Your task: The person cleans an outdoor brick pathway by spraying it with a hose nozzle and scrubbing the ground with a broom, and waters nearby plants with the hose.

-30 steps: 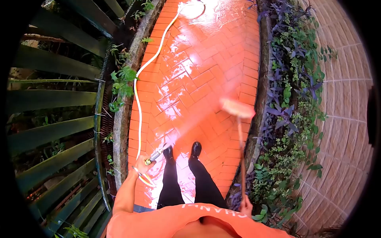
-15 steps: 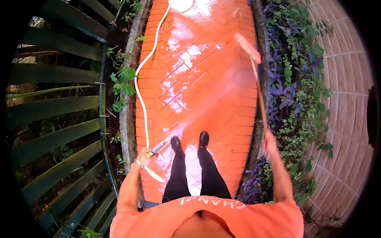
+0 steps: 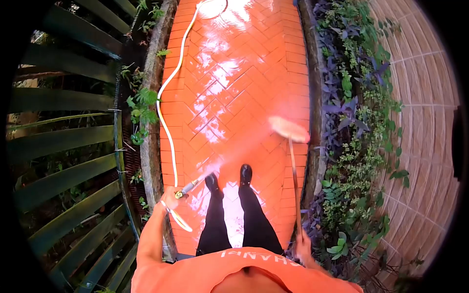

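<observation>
My left hand (image 3: pixel 170 197) is wrapped round the hose nozzle (image 3: pixel 187 188), left of my feet, and water sprays from its tip up and to the right over the wet orange brick path (image 3: pixel 244 105). The pale hose (image 3: pixel 166 124) runs along the path's left side and loops below my left hand. Down at the right, close to my body, my right hand (image 3: pixel 303 246) grips the long handle (image 3: pixel 295 188) of a broom. The broom head (image 3: pixel 288 129), slightly blurred, rests on the bricks near the right edge, where the spray reaches.
A dark slatted fence (image 3: pixel 63 146) stands on the left behind a stone curb (image 3: pixel 150 97). Along the right curb (image 3: pixel 316 97) grow purple and green plants (image 3: pixel 349 117), with a tiled surface (image 3: pixel 420 132) beyond. My black shoes (image 3: pixel 245 174) stand on the wet bricks.
The broom head went up the path's right side and has come back down toward me, with my right hand drawn back near my body. My left hand keeps hold of the spraying nozzle.
</observation>
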{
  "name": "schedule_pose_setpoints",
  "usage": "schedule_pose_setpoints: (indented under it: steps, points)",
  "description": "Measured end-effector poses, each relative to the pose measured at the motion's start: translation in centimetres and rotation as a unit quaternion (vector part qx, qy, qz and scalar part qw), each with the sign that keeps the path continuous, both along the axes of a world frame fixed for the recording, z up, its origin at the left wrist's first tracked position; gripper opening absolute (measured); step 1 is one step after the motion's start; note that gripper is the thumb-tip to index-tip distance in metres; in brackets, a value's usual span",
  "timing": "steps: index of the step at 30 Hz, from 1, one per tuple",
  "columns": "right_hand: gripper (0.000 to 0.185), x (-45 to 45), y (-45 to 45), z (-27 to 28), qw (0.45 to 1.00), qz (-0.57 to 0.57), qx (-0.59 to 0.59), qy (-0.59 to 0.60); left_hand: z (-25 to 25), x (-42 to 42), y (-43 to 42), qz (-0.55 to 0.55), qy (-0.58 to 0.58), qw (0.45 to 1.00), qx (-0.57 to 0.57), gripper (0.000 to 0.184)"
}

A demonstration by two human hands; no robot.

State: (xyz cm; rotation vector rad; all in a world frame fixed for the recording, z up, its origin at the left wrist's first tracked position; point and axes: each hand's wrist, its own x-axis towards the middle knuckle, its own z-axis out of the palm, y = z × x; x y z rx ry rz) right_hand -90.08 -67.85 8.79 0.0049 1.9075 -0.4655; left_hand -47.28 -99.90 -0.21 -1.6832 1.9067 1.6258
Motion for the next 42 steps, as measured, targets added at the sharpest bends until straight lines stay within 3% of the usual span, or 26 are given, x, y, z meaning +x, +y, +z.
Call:
schedule_pose_setpoints:
  steps: [2, 3, 6, 8, 10, 12, 16, 17, 19, 21, 23, 26, 29, 32, 34, 37, 40, 42]
  points:
    - [0.036, -4.4, -0.7, -11.0, 0.975, 0.105, -0.14, 0.137, -0.3, 0.3, 0.5, 0.005, -0.006, 1.0, 0.0, 0.017]
    - [0.032, -5.6, -7.0, -11.0, 0.969, 0.128, -0.141, 0.16, 0.0, 0.1, 0.6, 0.005, -0.007, 1.0, -0.004, 0.017]
    - [0.019, -11.5, -21.1, -13.0, 0.985, 0.06, -0.123, 0.102, 1.0, -0.3, 1.3, -0.01, -0.046, 0.999, -0.004, 0.015]
    - [0.02, -14.3, -25.6, -10.0, 0.99, -0.011, -0.141, 0.017, 0.7, -0.1, 2.2, 0.026, -0.041, 0.998, 0.026, 0.014]
    - [0.023, -13.5, -21.6, -7.7, 0.987, 0.022, -0.153, 0.034, 0.7, -0.3, 2.4, -0.004, -0.01, 1.0, -0.02, 0.015]
    - [0.023, -11.8, -12.8, -6.4, 0.997, -0.01, -0.068, 0.036, 3.4, -2.1, 1.6, 0.014, -0.041, 0.999, 0.009, 0.017]
    - [0.027, -2.5, 3.5, 2.4, 0.998, -0.059, -0.006, -0.018, 1.7, -1.9, 1.8, 0.02, 0.022, 1.0, -0.007, 0.022]
    - [0.026, -0.5, 6.1, 2.9, 0.996, 0.022, -0.076, 0.035, 1.4, -2.0, 1.7, 0.022, 0.009, 1.0, 0.008, 0.023]
    - [0.026, 0.6, 7.9, 3.0, 0.98, 0.103, -0.144, 0.088, 1.1, -2.4, 1.6, 0.028, -0.007, 0.999, 0.028, 0.024]
    - [0.025, 1.2, 7.9, 1.8, 0.993, 0.108, -0.029, 0.05, 1.3, -2.4, 1.6, 0.022, 0.005, 1.0, 0.006, 0.023]
    - [0.024, -1.6, 10.4, -4.5, 0.987, 0.115, -0.082, 0.082, 0.7, -2.6, 1.5, 0.028, 0.016, 0.999, -0.015, 0.021]
    - [0.024, -6.9, -1.6, -8.1, 0.989, 0.117, -0.045, 0.083, 0.6, -2.3, 2.1, 0.068, 0.055, 0.996, -0.009, 0.018]
    - [0.028, -13.6, -16.9, -12.8, 0.981, 0.138, -0.073, 0.111, 2.2, -2.6, 2.0, 0.043, 0.011, 0.999, -0.02, 0.018]
    - [0.021, -17.5, -32.2, -14.0, 0.972, 0.081, -0.193, 0.11, 0.9, -1.6, 3.2, 0.068, 0.002, 0.997, -0.047, 0.019]
    - [0.02, -18.8, -36.4, -13.1, 0.971, 0.04, -0.233, 0.038, 0.8, -1.0, 3.5, 0.082, 0.01, 0.995, -0.046, 0.017]
    - [0.016, -16.3, -27.8, -9.2, 0.969, 0.121, -0.192, 0.099, -1.7, 1.3, 4.6, 0.115, -0.012, 0.992, -0.044, 0.02]
    - [0.028, -12.8, -11.9, -6.5, 0.987, 0.082, -0.11, 0.078, -1.4, 0.9, 3.9, 0.127, -0.026, 0.99, -0.063, 0.026]
    - [0.038, -7.5, -5.3, -1.6, 0.988, 0.061, -0.138, 0.022, -0.8, 0.2, 3.5, 0.163, -0.003, 0.985, -0.057, 0.024]
